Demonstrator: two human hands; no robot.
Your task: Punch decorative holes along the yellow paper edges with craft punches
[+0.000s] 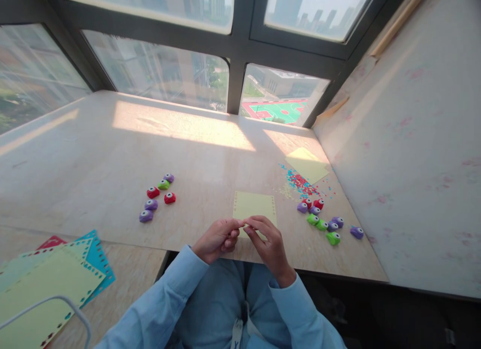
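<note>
A dark window frame (235,73) is bordering the far edge of the worktop (90,153), and sunlight (176,123) is falling in bright patches along that edge. Beyond the panes, buildings (287,83), greenery (221,78) and a green-and-red sports court (287,110) are showing. A pale wall (413,153) with faint pinkish marks is rising along the right edge, and a tan strip (333,110) is sticking out by the far right corner. A pale cable (56,297) is arching over the adjoining tabletop (130,269), left of the near edge.

I count 16 eyed pieces (170,198) on the surface (210,173): 8 purple, 4 green, 4 red; 10 lie near its right edge, 6 farther from it.
</note>
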